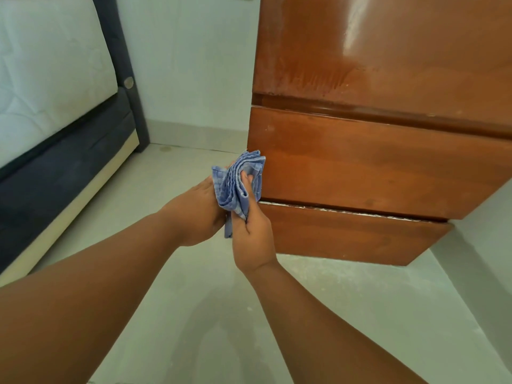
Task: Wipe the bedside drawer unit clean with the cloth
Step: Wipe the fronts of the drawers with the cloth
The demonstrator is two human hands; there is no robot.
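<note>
cloth of blue checked weave (238,184) sits bunched in folds at the middle of the frame, held between both my hands. my left hand (199,214) comes in from the lower left and cups the cloth from its left side, with the fingers going behind the folds. my right hand (252,236) grips it from below, thumb pressed onto the front of the bundle. a loose corner hangs down between my palms.

the cloth lies over the left edge of the glossy reddish-brown wooden bedside drawer unit (374,151), which fills the upper right of the frame. i cannot tell whether it touches the wood. three drawer fronts show, one above another. the top one has dull streaks and a bright glare patch, and a pale line runs along the gap above the lowest one.

at the left edge stands a dark grey upholstered bed frame (69,173) with a white quilted mattress (47,79) on it in the upper left. a pale tiled floor (194,314) spreads across the bottom, meeting a pale wall (188,65) at top centre.
</note>
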